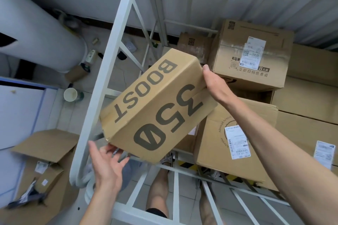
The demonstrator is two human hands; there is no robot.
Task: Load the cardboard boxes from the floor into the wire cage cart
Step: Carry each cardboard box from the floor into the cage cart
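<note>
A tan cardboard box point(155, 104) printed "BOOST 350" hangs tilted in the air over the corner of the white wire cage cart point(102, 86). My right hand point(213, 83) grips its far upper edge, thumb on top. My left hand point(108, 162) is spread under the box's near lower corner, with its fingertips touching the underside. Inside the cart lie several cardboard boxes, among them a labelled one point(236, 144) just below the held box and a larger one point(254, 55) stacked further back.
An open cardboard box point(43, 153) with smaller parcels in it sits on the floor at lower left, outside the cart. A big white pipe point(40, 33) runs across the upper left. A paper cup point(70, 94) and small clutter lie on the floor. My legs show through the cart's bars.
</note>
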